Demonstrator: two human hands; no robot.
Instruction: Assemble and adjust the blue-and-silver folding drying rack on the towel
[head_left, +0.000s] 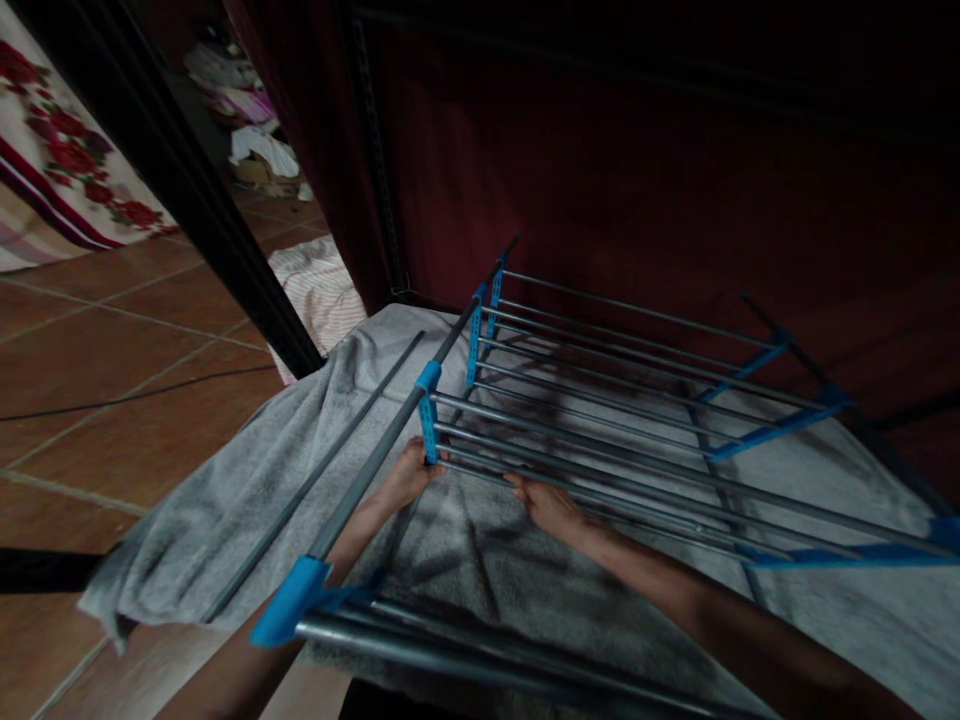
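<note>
hands under the rack rails

head view: left hand (409,473) curled round a blue bracket (428,420) of the drying rack (622,400). right hand (547,508) flat, fingers loose, touching grey towel (225,500) beneath the rails, gripping nothing. risk, by judgement: rack shifting and pinching fingers between rails.

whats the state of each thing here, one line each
grey metal drying rack with blue plastic joints: unfolded, rails bare
grey towel: spread flat under the rack, near corner hanging over the edge
left hand: closed around a rail beside a blue joint
right hand: fingers resting on a rail, open
striped pale cloth: lying crumpled on the tiled floor
</note>
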